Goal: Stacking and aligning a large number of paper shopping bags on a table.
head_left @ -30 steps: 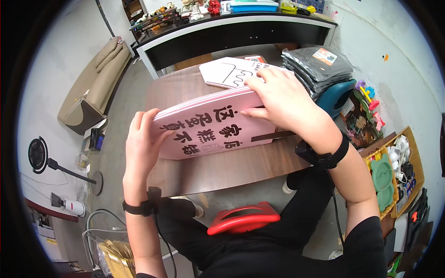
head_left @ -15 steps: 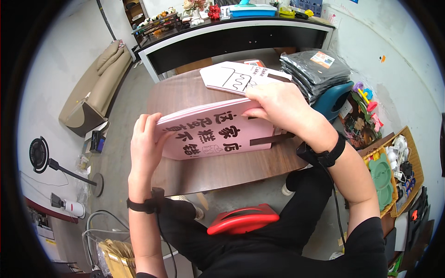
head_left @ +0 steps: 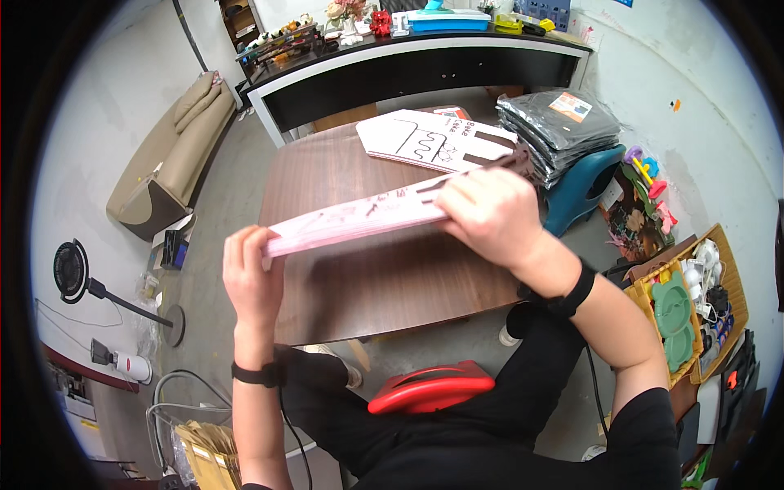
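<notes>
A stack of flat pink printed cards (head_left: 351,219) with dark lettering and dark strips at its right end is held edge-on above the brown table (head_left: 384,294). My left hand (head_left: 253,278) is closed around the left end of the stack. At the right end my right hand (head_left: 494,214) grips it, with the thumb on the near side. Farther back on the table lies a similar stack of white cards (head_left: 420,140), printed with black line drawings and dark strips. The face of the pink stack is strongly foreshortened and smeared by motion.
Grey plastic-wrapped packs (head_left: 559,118) are piled on a blue chair (head_left: 584,192) at the table's right. Between my legs is a red seat (head_left: 433,388). A black desk (head_left: 416,77) stands behind the table, and a yellow basket (head_left: 694,376) sits at far right.
The pink stack has tilted from showing its lettered face to nearly edge-on, with both hands still gripping it. My right hand has turned and moved slightly nearer and right; my left has lowered a little.
</notes>
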Available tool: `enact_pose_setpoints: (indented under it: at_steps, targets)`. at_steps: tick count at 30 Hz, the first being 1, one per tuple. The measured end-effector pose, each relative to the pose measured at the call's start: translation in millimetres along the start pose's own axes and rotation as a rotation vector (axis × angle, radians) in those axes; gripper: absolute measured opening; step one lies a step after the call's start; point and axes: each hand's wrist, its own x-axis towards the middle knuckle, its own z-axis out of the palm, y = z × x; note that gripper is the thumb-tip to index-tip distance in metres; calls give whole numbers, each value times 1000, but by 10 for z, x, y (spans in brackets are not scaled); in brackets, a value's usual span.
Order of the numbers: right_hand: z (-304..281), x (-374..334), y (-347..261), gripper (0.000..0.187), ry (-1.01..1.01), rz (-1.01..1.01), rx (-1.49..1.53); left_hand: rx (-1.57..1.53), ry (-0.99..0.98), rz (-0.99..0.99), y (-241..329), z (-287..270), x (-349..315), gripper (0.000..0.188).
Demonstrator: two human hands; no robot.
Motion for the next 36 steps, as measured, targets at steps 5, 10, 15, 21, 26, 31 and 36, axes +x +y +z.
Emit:
enact_pose_setpoints:
  at_steps: [5,10,15,21,26,31,36]
  targets:
    - [-99,-509,-507,32,-21,-10,25,-53,-184,16,250,-65,-654,32]
    - [-144,-663,-606,32,-61,-16,64,-23,-205,114,314,-270,-871,34]
    - [-355,-721,-114,35,-170,0,98,-85,-133,-76,285,-611,-262,41]
    - [-388,-606,-24,39,-280,27,136,-118,-207,-98,272,-713,39,38]
    - [-350,-499,-223,43,-370,59,168,-88,-254,-17,431,-632,-184,38]
    - [-435,-540,-206,47,-471,86,206,-78,-274,-11,445,-780,-219,39]
    - [-612,-618,317,52,-580,84,253,-307,-316,-225,257,-922,224,47]
